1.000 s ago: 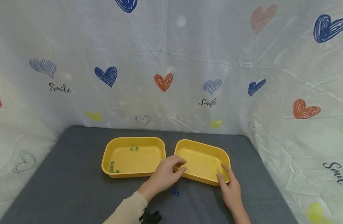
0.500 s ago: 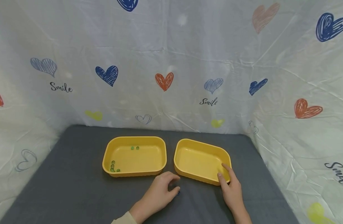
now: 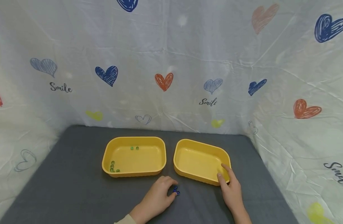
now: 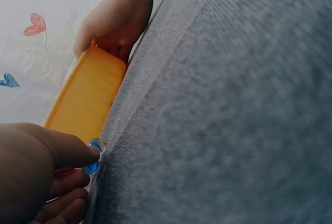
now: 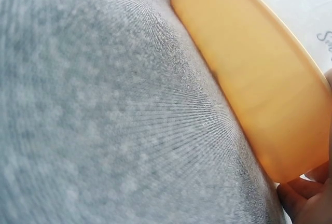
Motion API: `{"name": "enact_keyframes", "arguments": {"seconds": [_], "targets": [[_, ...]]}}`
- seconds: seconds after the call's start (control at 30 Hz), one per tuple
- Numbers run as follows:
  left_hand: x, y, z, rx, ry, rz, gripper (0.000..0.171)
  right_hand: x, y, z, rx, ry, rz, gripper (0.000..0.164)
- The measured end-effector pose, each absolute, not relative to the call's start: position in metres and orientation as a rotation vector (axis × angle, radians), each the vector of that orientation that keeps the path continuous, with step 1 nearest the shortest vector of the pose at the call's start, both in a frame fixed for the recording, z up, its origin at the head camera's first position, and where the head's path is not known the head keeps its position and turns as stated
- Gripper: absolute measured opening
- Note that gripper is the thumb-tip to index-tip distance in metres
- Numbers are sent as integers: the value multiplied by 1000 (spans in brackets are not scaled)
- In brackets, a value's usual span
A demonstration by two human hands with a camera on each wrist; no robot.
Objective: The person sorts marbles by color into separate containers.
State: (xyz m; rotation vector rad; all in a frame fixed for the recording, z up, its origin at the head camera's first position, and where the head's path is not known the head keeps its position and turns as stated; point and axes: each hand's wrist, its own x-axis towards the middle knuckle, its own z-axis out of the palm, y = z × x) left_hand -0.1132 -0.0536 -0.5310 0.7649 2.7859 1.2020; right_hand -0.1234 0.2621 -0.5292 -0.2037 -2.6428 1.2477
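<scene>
My left hand (image 3: 157, 196) is low over the cloth, thumb and forefinger apart, beside several small blue marbles (image 3: 178, 193). In the left wrist view a blue marble (image 4: 95, 154) shows right by the thumb tip; whether it is pinched is hard to see. My right hand (image 3: 230, 189) grips the near right corner of the right yellow tray (image 3: 179, 169), some fingers over its rim. In the right wrist view, fingers (image 5: 306, 195) press the outside of that corner. No marbles show inside this tray.
To the left stands another yellow tray (image 3: 126, 175) with several green marbles (image 3: 112, 166) in it. Both trays rest on a dark grey cloth (image 3: 76, 186). Behind them hangs a white curtain (image 3: 185, 62) printed with hearts.
My left hand has drawn back from the right tray, down and left, to the blue marbles on the cloth. The right hand stays at the right tray's corner.
</scene>
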Motion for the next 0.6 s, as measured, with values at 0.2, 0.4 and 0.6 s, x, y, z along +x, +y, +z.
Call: {"name": "enact_keyframes", "arguments": {"seconds": [0.2,0.4,0.6], "targets": [[-113,-54,-535,876,2855,1177,18,-123,262,-529,-202,-2640,1264,51],[-114,-57,-536,918,2862,1162,17,-123,262,-529,-209,-2635,1301,51],[-119,-62,-539,941,2818,1126,17,-123,263,-530,-199,-2629,1310,51]]}}
